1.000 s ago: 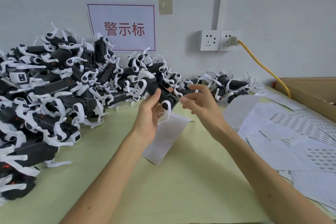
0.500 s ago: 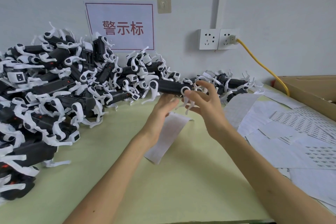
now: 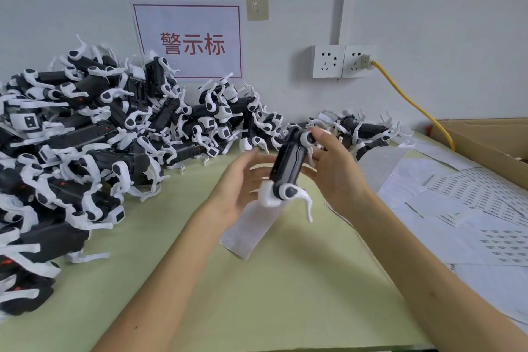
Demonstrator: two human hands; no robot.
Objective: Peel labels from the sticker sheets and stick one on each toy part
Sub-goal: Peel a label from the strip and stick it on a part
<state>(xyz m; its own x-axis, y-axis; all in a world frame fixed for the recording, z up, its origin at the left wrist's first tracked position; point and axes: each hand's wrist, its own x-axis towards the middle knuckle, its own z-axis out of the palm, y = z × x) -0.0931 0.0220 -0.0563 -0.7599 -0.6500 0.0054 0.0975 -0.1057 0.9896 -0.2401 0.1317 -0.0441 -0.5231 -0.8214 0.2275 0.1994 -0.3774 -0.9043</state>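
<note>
Our right hand (image 3: 340,177) holds a toy (image 3: 285,166) up over the green bench (image 3: 257,308). The toy is black with white legs. It is tilted, with one end up by our thumb and the other end lower and nearer to us. Our thumb sits on a round white bit at the top end, and our fingers curl round behind the black body. Our left hand (image 3: 237,188) is just beside the toy, on its left side. Its fingers are straight and spread out and grip nothing. We cannot tell if they touch the toy. Under that hand a long white strip (image 3: 251,231) lies on the bench. On the left a big pile (image 3: 85,137) of the same toys is heaped against the wall (image 3: 428,8). On the right lie lots of sheets (image 3: 471,208) with rows of small dark labels, some on top of others. Behind them is a brown box (image 3: 491,148). The wall has a white sign (image 3: 191,43) with red letters, and two sockets (image 3: 343,61) with a yellow cable (image 3: 414,106) plugged into the right one.
</note>
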